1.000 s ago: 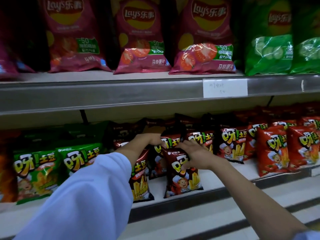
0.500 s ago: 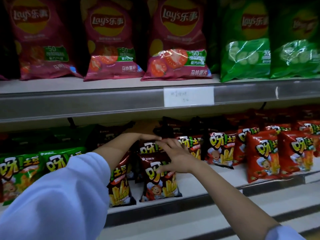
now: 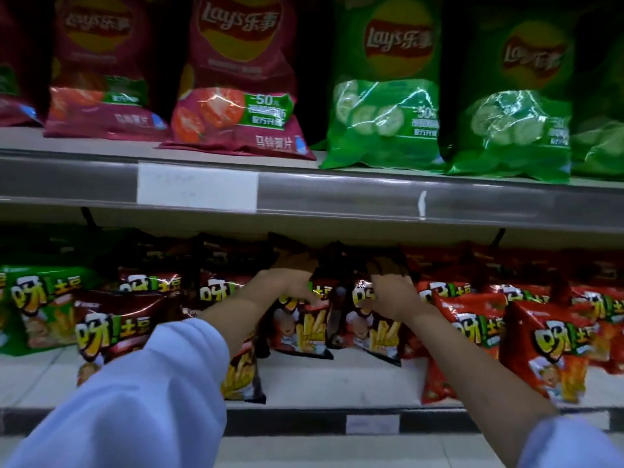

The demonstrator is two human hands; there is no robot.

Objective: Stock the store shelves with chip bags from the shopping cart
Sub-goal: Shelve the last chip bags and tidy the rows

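Observation:
Small dark brown chip bags stand in rows on the lower shelf. My left hand reaches in and grips the top of one dark brown bag in the middle row. Just to its right, my right hand pinches the top of a neighbouring dark brown bag. Both bags stand upright on the shelf, side by side. Another dark bag stands nearer the front on the left, partly hidden by my left sleeve. The shopping cart is out of view.
Green bags fill the lower shelf's left end and red bags its right. The upper shelf, with a white price label, carries large red Lay's bags and green Lay's bags. Its underside hangs close above my hands.
The view has swung right and closer. My right hand left the front dark bag, and both hands moved right and deeper into the shelf, onto two bags standing further back.

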